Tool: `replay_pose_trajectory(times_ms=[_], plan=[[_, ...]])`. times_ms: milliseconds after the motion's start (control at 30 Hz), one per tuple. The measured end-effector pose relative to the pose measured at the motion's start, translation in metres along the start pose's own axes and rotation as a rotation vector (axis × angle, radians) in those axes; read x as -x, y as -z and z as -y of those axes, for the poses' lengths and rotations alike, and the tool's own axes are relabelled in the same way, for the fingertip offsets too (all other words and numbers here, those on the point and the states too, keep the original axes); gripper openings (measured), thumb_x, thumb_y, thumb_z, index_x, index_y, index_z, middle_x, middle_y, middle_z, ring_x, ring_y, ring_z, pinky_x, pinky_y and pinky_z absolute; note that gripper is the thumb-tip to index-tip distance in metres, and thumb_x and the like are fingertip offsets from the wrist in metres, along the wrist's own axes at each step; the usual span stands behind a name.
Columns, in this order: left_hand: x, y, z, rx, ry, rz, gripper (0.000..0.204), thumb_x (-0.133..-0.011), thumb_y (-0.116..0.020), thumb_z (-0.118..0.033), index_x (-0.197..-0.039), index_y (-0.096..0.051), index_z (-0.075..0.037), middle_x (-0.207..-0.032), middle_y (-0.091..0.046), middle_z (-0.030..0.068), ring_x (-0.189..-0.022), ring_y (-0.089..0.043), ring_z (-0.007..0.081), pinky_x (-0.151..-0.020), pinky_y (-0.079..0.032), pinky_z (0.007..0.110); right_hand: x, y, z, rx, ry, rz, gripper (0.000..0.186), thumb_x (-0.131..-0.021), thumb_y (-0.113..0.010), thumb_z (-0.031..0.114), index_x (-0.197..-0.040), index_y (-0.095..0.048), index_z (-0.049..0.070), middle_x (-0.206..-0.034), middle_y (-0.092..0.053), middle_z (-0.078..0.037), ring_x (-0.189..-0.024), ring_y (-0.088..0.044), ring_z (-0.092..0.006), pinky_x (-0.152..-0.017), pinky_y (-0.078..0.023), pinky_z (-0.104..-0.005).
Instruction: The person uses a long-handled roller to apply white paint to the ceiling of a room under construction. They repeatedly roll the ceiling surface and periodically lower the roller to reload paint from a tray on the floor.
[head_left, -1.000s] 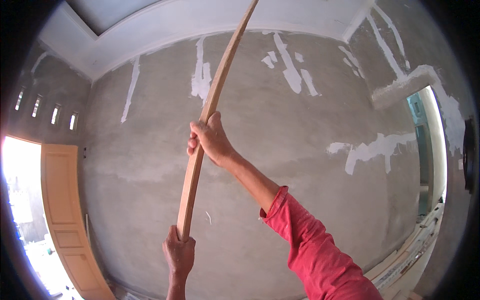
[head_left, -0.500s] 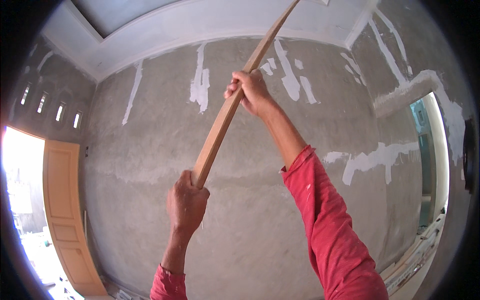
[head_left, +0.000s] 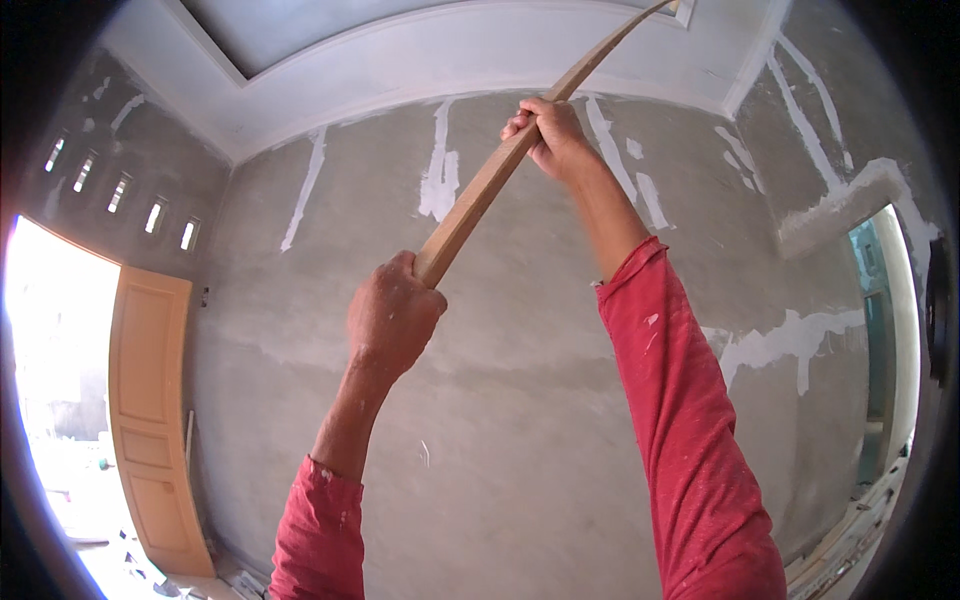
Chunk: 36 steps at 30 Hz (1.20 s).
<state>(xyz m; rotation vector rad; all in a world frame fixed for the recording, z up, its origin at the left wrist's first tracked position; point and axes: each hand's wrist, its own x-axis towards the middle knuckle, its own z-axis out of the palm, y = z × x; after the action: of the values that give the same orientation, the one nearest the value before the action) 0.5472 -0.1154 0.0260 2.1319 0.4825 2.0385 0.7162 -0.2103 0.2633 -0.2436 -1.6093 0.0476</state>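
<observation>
A long wooden pole (head_left: 478, 198) slants from lower left to upper right in front of me, its far end rising toward the ceiling. My left hand (head_left: 393, 318) is closed round its lower end. Higher up the same pole, my right hand (head_left: 550, 135) wraps its fingers about the wood. Both arms are stretched upward in red sleeves with pale specks. Behind the pole stands a grey plastered wall (head_left: 520, 400) with white filler streaks (head_left: 437, 170) near its top. The upper tip of the pole is at the picture's top edge, so what it touches cannot be told.
Overhead is a white ceiling (head_left: 400, 85) with a recessed panel (head_left: 310, 30). An orange-brown wooden door (head_left: 150, 400) stands open at the left beside a bright doorway (head_left: 60, 340). Long pale strips (head_left: 850, 540) lie along the floor at lower right, near another opening (head_left: 885, 330).
Both hands and the pole have moved up and to the right in view, the left hand rising more. The view has shifted too, so the wall and door appear lower and farther right.
</observation>
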Motion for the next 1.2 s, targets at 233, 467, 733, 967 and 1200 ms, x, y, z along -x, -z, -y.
replay_pose_trajectory(times_ms=[233,467,733,967,1200], plan=[[-0.035,0.016,0.003,0.016,-0.060,-0.003,0.020,-0.073,-0.059,-0.011,-0.091,-0.061,-0.003,-0.070,-0.062,0.0137,-0.063,-0.061,0.0305,-0.061,-0.048,0.043,-0.028,-0.014,0.006,-0.007,0.000,-0.027,0.013,-0.090,-0.052,0.001,-0.079,-0.045,0.000,-0.072,-0.047,-0.009,-0.064,-0.050,-0.0194,-0.066,-0.053,-0.0399],[-0.028,0.036,0.026,0.064,-0.067,-0.036,0.018,-0.070,-0.063,-0.010,-0.086,-0.060,-0.001,-0.065,-0.057,0.0103,-0.057,-0.056,0.0228,-0.058,-0.046,0.040,-0.023,-0.039,-0.009,0.020,0.032,0.004,0.013,-0.090,-0.052,0.001,-0.078,-0.046,-0.001,-0.072,-0.049,-0.011,-0.066,-0.054,-0.0225,-0.066,-0.055,-0.0377],[-0.008,0.095,0.071,0.174,0.030,-0.050,0.017,-0.068,-0.066,-0.009,-0.080,-0.055,-0.002,-0.066,-0.046,0.0030,-0.059,-0.043,0.0149,-0.057,-0.038,0.034,-0.010,-0.117,-0.043,0.052,0.014,0.015,0.014,-0.090,-0.053,0.001,-0.077,-0.046,-0.002,-0.072,-0.050,-0.011,-0.066,-0.057,-0.0253,-0.067,-0.057,-0.0387],[-0.003,0.165,0.145,0.141,0.078,-0.092,0.017,-0.068,-0.063,-0.008,-0.078,-0.052,-0.001,-0.064,-0.046,0.0069,-0.056,-0.043,0.0170,-0.054,-0.040,0.037,-0.005,-0.208,-0.101,0.057,-0.006,0.026,0.011,-0.086,-0.053,0.000,-0.078,-0.044,-0.002,-0.071,-0.050,-0.013,-0.061,-0.057,-0.0270,-0.063,-0.057,-0.0406],[-0.001,0.268,0.240,0.141,0.109,-0.127,0.016,-0.068,-0.064,-0.007,-0.075,-0.050,-0.002,-0.064,-0.043,0.0021,-0.059,-0.041,0.0118,-0.054,-0.038,0.032,-0.001,-0.341,-0.178,-0.009,-0.044,0.005,0.011,-0.086,-0.050,-0.004,-0.081,-0.041,-0.002,-0.071,-0.048,-0.011,-0.056,-0.052,-0.0214,-0.055,-0.056,-0.0408]])
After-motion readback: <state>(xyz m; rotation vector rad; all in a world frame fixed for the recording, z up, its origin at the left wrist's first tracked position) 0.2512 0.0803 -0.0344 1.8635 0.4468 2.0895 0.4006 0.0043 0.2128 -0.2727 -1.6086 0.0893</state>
